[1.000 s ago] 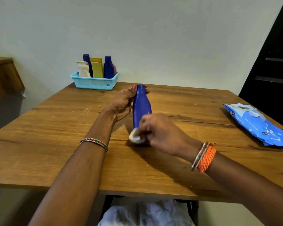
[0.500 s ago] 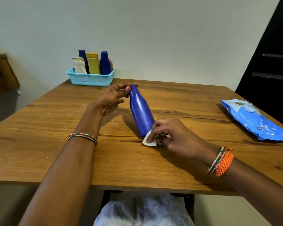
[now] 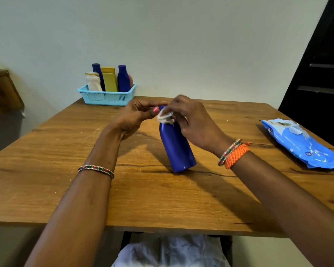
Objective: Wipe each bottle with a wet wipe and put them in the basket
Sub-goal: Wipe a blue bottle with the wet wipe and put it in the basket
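The wooden counter [image 3: 46, 180] fills the lower half of the view, its far edge against a pale wall. At about 3 o'clock on it lies a blue pack of wet wipes [image 3: 305, 145], flat, its flap peeled back, well apart from everything else. At 11 o'clock, by the wall, sits the light blue basket [image 3: 104, 98], holding upright bottles: a white one, two dark blue ones, a yellow one and a part-hidden orange one.

Near the middle of the counter stands the blue bottle [image 3: 176, 149], tilted, with its base on the wood and its top leaning toward 11 o'clock. The left hand [image 3: 137, 118], reaching in from 7 o'clock, has its fingers curled and pinches the bottle's top; a beaded bracelet circles that wrist. The right hand [image 3: 191, 120], coming from 4 o'clock with orange and beaded bands on its wrist, grips a crumpled white wet wipe [image 3: 165, 118] and presses it to the bottle's neck, just beside the left thumb.
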